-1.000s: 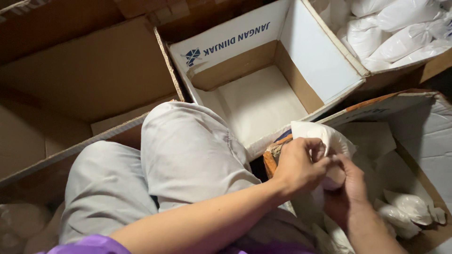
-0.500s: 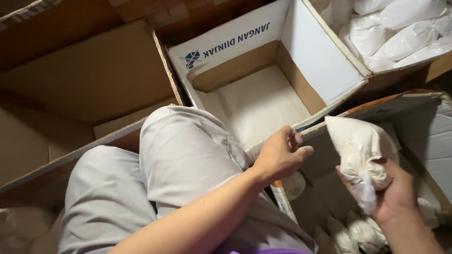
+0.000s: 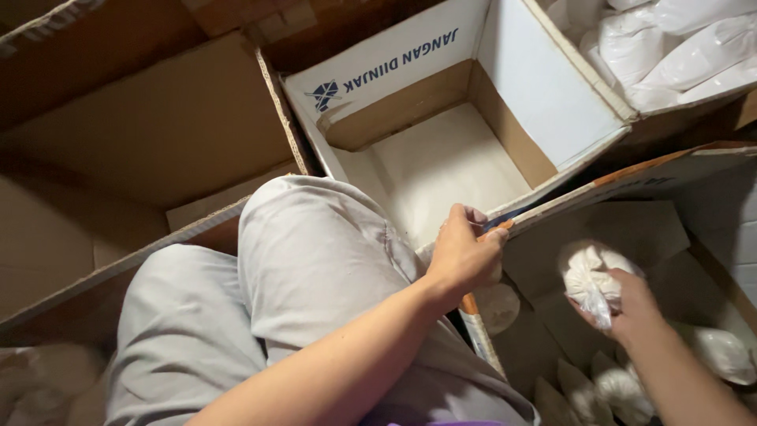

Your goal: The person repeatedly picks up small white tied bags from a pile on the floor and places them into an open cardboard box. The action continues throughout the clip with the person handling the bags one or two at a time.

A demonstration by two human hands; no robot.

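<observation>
from the head view, the left hand (image 3: 464, 256) curls its fingers over the edge of the brown cardboard box flap (image 3: 552, 207) beside the grey-trousered knee (image 3: 315, 237), while the right hand (image 3: 627, 308) closes around a small white tied plastic bag of powder (image 3: 587, 274) low inside that box.

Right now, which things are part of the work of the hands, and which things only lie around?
In use:
- right hand holding a tied white bag
- left hand gripping the flap edge of the cardboard box below it

Lying about:
- open empty white box
- box of filled white bags, top right
- brown cardboard sheets, left
- other bags inside the near box
</observation>
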